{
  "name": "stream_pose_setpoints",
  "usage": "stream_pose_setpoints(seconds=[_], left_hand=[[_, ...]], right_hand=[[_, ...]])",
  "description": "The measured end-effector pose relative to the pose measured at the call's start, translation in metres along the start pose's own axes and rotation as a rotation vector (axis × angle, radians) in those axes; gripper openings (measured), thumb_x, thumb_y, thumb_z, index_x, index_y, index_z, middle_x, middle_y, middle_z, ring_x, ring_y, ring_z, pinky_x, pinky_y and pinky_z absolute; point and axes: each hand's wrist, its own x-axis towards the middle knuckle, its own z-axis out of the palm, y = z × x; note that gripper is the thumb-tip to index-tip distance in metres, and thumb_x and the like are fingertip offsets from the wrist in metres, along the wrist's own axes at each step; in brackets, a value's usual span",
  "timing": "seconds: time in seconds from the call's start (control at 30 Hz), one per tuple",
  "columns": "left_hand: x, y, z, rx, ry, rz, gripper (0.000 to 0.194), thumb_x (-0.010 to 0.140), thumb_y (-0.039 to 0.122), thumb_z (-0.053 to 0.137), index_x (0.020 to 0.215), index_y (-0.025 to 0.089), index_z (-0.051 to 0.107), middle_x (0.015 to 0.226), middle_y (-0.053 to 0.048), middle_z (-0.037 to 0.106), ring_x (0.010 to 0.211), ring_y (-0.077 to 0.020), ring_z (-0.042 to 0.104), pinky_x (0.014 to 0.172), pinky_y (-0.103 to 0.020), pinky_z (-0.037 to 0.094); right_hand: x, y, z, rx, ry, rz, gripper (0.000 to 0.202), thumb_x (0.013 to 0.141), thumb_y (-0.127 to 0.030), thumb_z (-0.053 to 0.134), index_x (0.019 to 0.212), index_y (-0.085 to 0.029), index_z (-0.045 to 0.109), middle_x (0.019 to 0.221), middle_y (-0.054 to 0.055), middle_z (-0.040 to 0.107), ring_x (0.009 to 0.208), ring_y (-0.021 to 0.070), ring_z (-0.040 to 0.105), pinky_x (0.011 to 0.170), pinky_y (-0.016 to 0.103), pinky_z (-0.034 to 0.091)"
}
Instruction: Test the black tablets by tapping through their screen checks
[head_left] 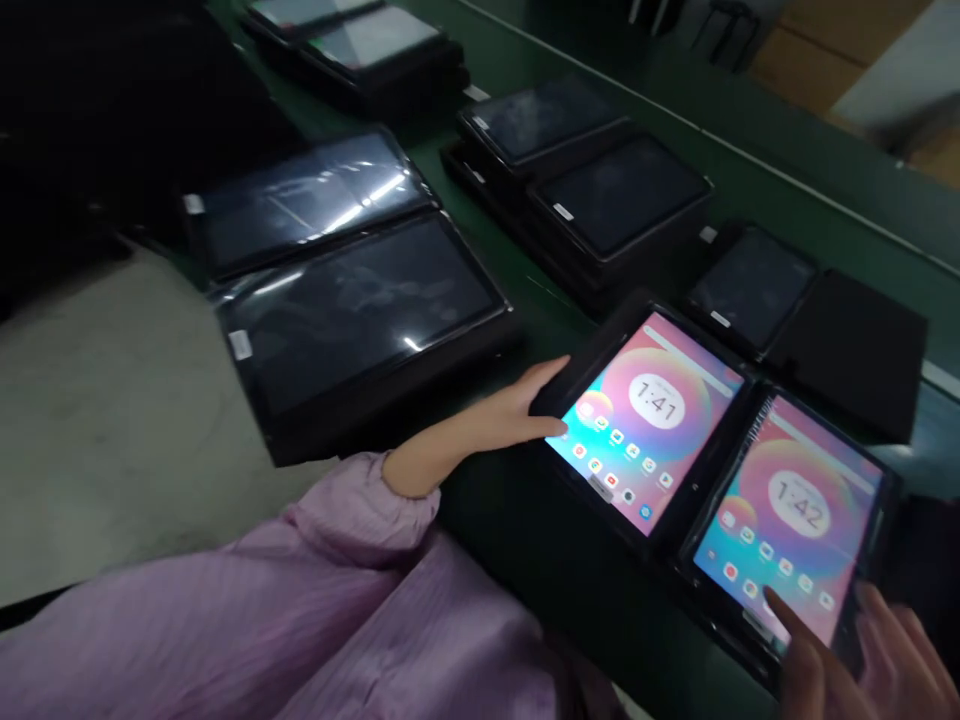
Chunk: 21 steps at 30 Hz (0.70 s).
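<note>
Tablet, first (679, 440): black-framed, lit, pink-blue home screen, clock 1:41; face up, top toward one o'clock. Tablet, second (806, 450): matching, clock 1:42, same pose, just beside the first, at its four o'clock.

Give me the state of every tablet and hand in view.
Left lit tablet: on, showing 1:41
Right lit tablet: on, showing 1:42
Left pair of tablets: dark
Middle pair of tablets: dark
Right rear tablet: dark
Far pair: pale, unclear if lit
Left hand: at tablet edge
Right hand: finger extended
</note>
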Motion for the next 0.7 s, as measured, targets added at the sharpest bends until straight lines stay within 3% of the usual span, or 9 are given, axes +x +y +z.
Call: stream_pose_setpoints(seconds=[0.13,0.3,0.4,0.5,0.7], left_hand=[[-0.002,0.004,0.0,-0.117,0.019,-0.075,0.109,0.082,0.05,0.079,0.175,0.023,0.03,0.184,-0.007,0.026,0.169,-0.0386,0.025,0.14,-0.049,0.021],[0.002,0.008,0.004,-0.192,0.017,-0.094,0.108,0.08,0.047,0.08,0.175,0.027,0.031,0.183,-0.006,0.029,0.166,-0.0398,0.032,0.138,-0.052,0.027],[0.004,0.009,0.004,-0.183,0.01,-0.1,0.109,0.08,0.047,0.081,0.175,0.029,0.029,0.184,-0.005,0.027,0.167,-0.04,0.031,0.138,-0.052,0.026],[0.003,0.009,0.003,-0.167,0.003,-0.084,0.11,0.081,0.045,0.08,0.176,0.027,0.027,0.185,-0.004,0.023,0.17,-0.0384,0.023,0.14,-0.049,0.023],[0.003,0.01,0.002,-0.103,-0.025,-0.062,0.115,0.081,0.05,0.079,0.177,0.026,0.021,0.187,-0.004,0.016,0.171,-0.0387,0.017,0.141,-0.051,0.016]], right_hand=[[0.008,-0.02,0.004,-0.083,-0.027,0.027,0.016,0.1,-0.027,0.075,0.112,-0.031,0.086,0.151,0.005,0.067,0.145,0.0461,0.055,0.112,0.075,0.05],[0.025,-0.03,0.006,-0.108,-0.148,-0.054,0.021,0.1,-0.02,0.074,0.113,-0.033,0.085,0.163,-0.002,0.057,0.156,0.044,0.046,0.122,0.071,0.041],[0.028,-0.033,0.009,-0.101,-0.175,-0.085,0.032,0.1,-0.016,0.074,0.124,-0.036,0.082,0.168,-0.004,0.051,0.159,0.0437,0.041,0.122,0.071,0.04],[0.025,-0.032,0.012,-0.098,-0.12,-0.069,0.05,0.098,-0.012,0.075,0.137,-0.044,0.075,0.169,-0.004,0.05,0.16,0.0443,0.039,0.121,0.073,0.041],[0.024,-0.027,0.012,-0.099,-0.205,-0.105,0.027,0.097,-0.016,0.077,0.116,-0.035,0.084,0.17,-0.004,0.049,0.163,0.0459,0.032,0.119,0.073,0.042]])
